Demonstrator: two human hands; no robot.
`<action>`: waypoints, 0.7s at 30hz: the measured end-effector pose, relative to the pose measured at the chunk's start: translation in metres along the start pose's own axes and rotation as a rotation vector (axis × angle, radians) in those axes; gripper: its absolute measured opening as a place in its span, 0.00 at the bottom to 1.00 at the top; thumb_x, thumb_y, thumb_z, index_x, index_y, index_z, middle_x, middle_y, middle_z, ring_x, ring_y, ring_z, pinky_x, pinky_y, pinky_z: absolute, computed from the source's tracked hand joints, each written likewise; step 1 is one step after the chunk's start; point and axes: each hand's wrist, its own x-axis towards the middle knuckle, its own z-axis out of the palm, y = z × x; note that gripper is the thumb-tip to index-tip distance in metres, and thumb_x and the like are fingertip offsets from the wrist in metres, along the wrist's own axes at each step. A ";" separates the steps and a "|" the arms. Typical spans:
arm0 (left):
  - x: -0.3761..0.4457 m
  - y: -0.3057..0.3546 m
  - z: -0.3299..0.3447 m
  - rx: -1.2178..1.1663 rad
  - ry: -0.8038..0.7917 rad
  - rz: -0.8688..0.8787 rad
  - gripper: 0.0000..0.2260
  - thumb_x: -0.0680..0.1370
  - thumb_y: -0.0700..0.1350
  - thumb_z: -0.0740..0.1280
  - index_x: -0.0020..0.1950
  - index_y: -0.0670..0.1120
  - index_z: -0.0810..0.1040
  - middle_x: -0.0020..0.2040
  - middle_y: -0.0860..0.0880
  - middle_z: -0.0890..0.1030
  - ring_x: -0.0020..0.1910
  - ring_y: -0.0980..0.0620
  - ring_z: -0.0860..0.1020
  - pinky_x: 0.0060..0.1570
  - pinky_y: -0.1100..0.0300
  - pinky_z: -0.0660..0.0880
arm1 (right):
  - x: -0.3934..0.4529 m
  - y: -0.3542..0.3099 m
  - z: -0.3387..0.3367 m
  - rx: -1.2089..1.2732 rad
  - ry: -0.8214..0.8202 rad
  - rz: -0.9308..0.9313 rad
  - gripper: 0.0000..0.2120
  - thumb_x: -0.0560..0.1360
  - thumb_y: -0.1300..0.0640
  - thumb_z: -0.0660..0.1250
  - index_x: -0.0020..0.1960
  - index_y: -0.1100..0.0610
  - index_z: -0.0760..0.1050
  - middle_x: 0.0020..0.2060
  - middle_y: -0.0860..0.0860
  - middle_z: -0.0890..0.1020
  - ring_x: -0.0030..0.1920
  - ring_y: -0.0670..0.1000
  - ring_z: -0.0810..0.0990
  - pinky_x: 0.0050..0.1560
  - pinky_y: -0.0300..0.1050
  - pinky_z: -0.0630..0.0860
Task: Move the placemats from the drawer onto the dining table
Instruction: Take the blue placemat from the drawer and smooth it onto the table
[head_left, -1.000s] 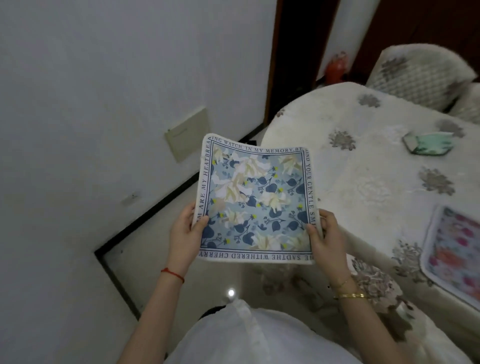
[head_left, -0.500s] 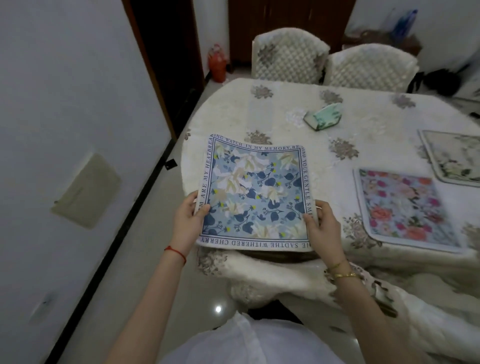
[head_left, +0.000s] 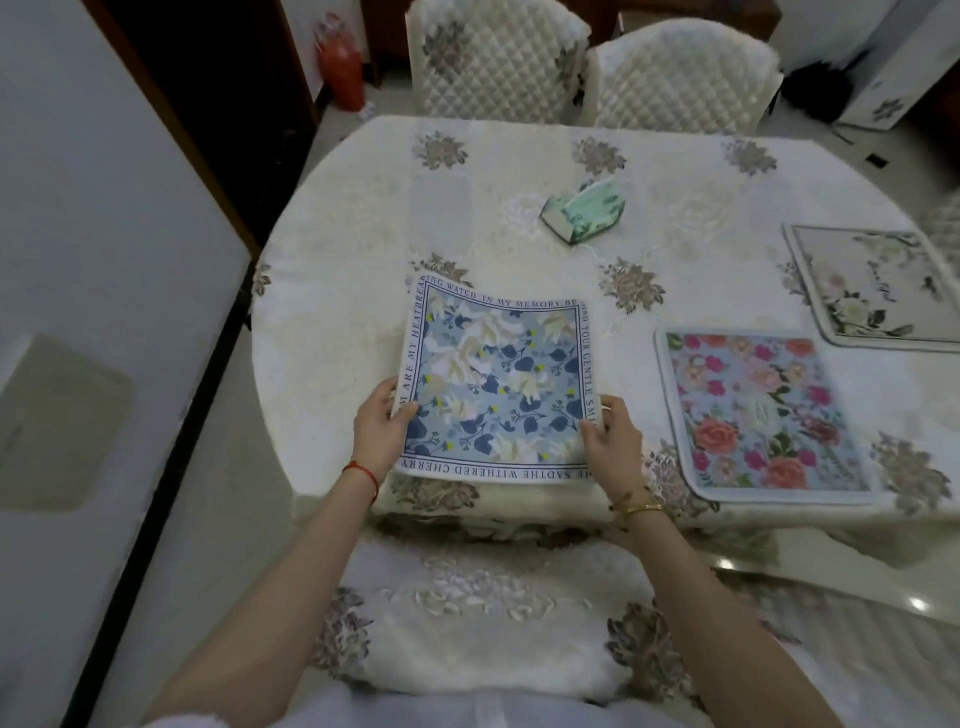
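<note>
hands: left (head_left: 382, 434) and right (head_left: 613, 441) grip blue placemat (head_left: 496, 384) edges | above dining table (head_left: 353, 270) | tissue box (head_left: 582, 210) behind

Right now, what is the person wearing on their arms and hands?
Both forearms are bare, with no sleeves reaching them and no gloves. The left hand has a thin red string bracelet at the wrist. The right hand has gold-coloured bracelets at the wrist, apparently a thin chain and a solid bangle. No rings are clearly visible on the fingers.

Blue floral placemat (head_left: 498, 384) over dining table (head_left: 363, 249) edge, pink floral placemat (head_left: 763, 415) flat beside, white placemat (head_left: 878, 286) beyond
</note>
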 end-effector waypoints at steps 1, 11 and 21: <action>0.007 -0.005 0.005 0.001 -0.017 -0.028 0.13 0.78 0.39 0.66 0.60 0.49 0.73 0.56 0.47 0.80 0.55 0.47 0.80 0.59 0.46 0.75 | 0.004 0.003 0.003 -0.010 -0.002 0.021 0.11 0.77 0.62 0.64 0.58 0.61 0.69 0.36 0.64 0.80 0.36 0.63 0.78 0.35 0.54 0.74; 0.028 -0.028 0.025 0.103 -0.028 -0.161 0.20 0.78 0.39 0.66 0.70 0.40 0.68 0.65 0.46 0.74 0.63 0.49 0.72 0.65 0.56 0.69 | 0.016 0.032 0.021 -0.032 -0.003 0.120 0.10 0.77 0.64 0.65 0.56 0.62 0.69 0.30 0.42 0.72 0.28 0.41 0.70 0.27 0.29 0.66; 0.035 -0.043 0.020 0.330 0.044 -0.005 0.18 0.73 0.43 0.73 0.62 0.46 0.76 0.49 0.50 0.82 0.43 0.55 0.79 0.40 0.75 0.72 | 0.019 0.058 0.025 -0.282 0.013 0.019 0.14 0.75 0.54 0.68 0.56 0.60 0.72 0.48 0.54 0.76 0.48 0.54 0.74 0.47 0.50 0.74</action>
